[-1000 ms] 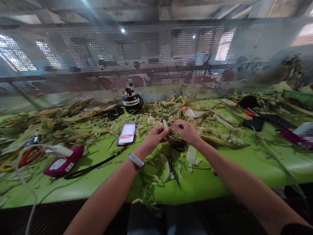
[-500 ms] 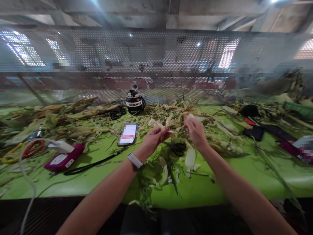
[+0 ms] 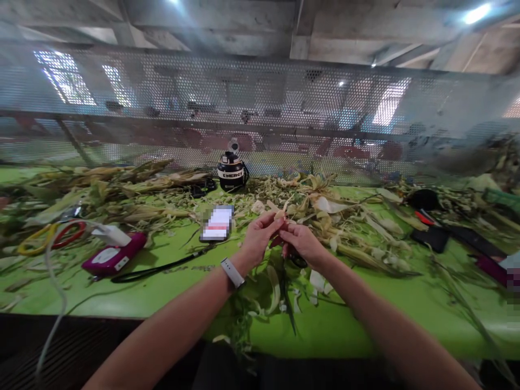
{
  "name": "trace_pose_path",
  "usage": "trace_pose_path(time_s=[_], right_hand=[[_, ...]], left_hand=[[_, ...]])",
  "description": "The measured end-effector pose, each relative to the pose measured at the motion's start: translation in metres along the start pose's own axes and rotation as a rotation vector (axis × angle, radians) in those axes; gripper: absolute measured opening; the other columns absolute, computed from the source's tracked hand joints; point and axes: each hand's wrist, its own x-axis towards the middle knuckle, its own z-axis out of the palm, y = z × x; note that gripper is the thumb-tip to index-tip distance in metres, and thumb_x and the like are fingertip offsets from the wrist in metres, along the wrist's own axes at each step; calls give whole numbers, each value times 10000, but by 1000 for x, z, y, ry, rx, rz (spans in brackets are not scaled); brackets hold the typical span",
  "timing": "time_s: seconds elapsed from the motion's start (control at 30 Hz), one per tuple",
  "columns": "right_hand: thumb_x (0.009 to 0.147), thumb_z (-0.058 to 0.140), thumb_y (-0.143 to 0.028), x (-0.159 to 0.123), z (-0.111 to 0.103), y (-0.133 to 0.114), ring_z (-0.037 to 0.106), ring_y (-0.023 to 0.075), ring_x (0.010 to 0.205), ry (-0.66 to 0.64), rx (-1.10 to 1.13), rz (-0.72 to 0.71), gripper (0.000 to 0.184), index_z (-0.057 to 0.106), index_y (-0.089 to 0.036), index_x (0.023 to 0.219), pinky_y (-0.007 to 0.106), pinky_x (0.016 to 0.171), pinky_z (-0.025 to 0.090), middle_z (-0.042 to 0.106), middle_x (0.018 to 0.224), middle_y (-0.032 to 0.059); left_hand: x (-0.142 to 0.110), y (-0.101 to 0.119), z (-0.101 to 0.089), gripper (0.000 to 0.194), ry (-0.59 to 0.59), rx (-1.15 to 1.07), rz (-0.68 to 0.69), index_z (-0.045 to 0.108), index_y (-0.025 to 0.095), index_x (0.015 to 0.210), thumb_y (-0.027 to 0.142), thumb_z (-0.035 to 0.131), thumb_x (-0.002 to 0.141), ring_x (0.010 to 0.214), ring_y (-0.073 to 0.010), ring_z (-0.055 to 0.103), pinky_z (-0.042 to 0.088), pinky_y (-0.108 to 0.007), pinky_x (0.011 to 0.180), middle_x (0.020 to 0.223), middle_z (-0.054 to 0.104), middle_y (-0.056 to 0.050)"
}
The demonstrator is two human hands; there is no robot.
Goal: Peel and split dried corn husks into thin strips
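My left hand is closed in a pinch around a pale corn husk piece, whose strips stick up above the fingertips. My right hand meets it from the right, fingers drawn together just below the husk piece. Whatever sits between the right fingers is hidden. Beneath the hands lie black-handled scissors, mostly covered by the right hand. Cut husk scraps are scattered on the green table in front of me.
A phone lies left of the hands, its strap stretching toward a purple power block with a white plug. Behind stands a black bottle. Heaps of dry husks spread along the back, before a perforated metal screen.
My right hand has come left and down from the husk pile to my left hand, now partly covering the scissors. The whole view has shifted slightly.
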Motion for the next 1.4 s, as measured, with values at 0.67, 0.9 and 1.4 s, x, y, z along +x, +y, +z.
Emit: trace_pose_path(time_s=[0.67,0.9,1.4], right_hand=[[729,598,-391,-7,-2,0,515,76,379,-75,-58,42,242,577,-150,721,182,394,398,615,530,-25],[690,638,-399,-4,4,3,471,65,371,-4,-97,-14,261,529,-163,669,188,392,386,570,509,-42],[700,531,-670,-2,-14,-8,288,59,316,299,-181,-173,493,427,-207,569,200,304,231,358,394,-77]], left_hand=[[7,3,-1,262,42,-77,38,681,150,746,290,803,561,764,-105,628,471,-222,733,839,698,-30],[2,5,1,379,-57,-41,31,658,158,902,248,802,563,774,-107,619,461,-211,715,864,700,-23],[1,4,-1,430,-60,256,136,605,147,983,314,768,621,503,-54,403,306,-205,478,614,517,54]])
